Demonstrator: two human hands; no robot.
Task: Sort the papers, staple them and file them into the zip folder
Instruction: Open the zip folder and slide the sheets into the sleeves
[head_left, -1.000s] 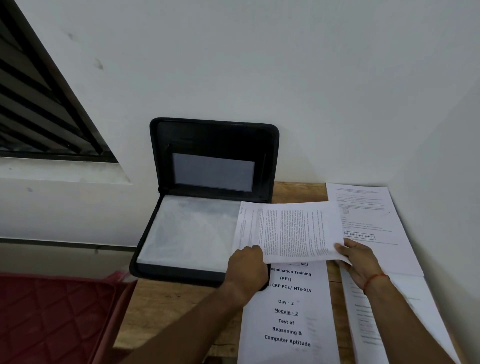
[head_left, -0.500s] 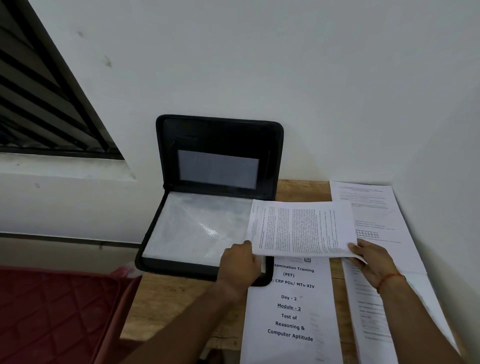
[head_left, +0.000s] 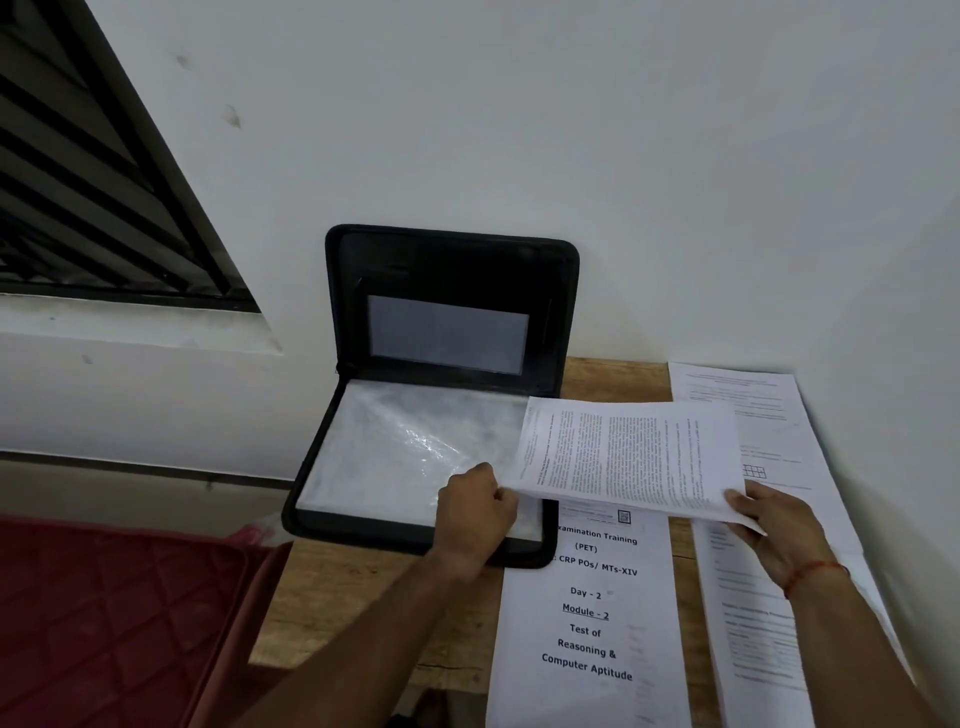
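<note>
Fingers of the left hand (head_left: 475, 512) and right hand (head_left: 779, 530) are pinching the light, floppy papers (head_left: 623, 457) by their near corners, probably sagging between.

Open zip folder (head_left: 447, 395) left, propped against wall (head_left: 571, 130); paper stacks (head_left: 587, 623) right, on table (head_left: 332, 597).
</note>
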